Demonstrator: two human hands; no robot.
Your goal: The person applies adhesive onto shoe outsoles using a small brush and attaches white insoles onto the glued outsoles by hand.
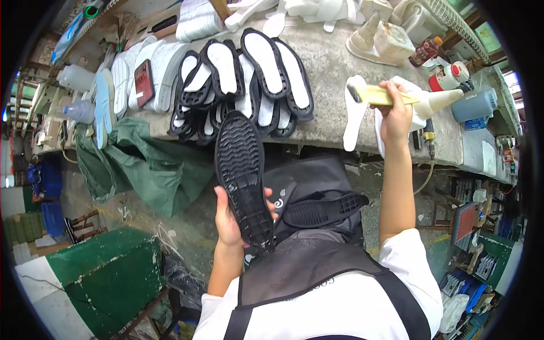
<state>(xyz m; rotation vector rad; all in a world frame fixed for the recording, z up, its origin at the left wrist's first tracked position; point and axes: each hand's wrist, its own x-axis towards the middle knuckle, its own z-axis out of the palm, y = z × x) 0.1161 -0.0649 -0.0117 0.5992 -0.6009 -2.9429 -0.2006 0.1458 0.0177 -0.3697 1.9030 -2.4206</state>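
My left hand [228,224] is wrapped round a black shoe sole [240,161], with its zigzag tread facing me and its toe end pointing at the bench. In my right hand [398,119], over the bench's front edge, is a brush [378,95] with a flat yellow handle and dark bristles at its left end. Those bristles hang over or touch a white insole-shaped piece [353,127]; which, I cannot tell. A second black sole [324,211] lies across my lap on a dark apron. Beyond my left hand, black soles with white insoles [262,63] are piled on the bench.
Stacked white insoles [164,68] bear a dark red phone-like object [144,83]. Near my right hand stand a cream nozzle-shaped container [439,102], a red-and-white bottle [449,76] and a blue-grey jug [475,106]. Green cloth [153,164] hangs off the bench; a green box [107,277] stands at left.
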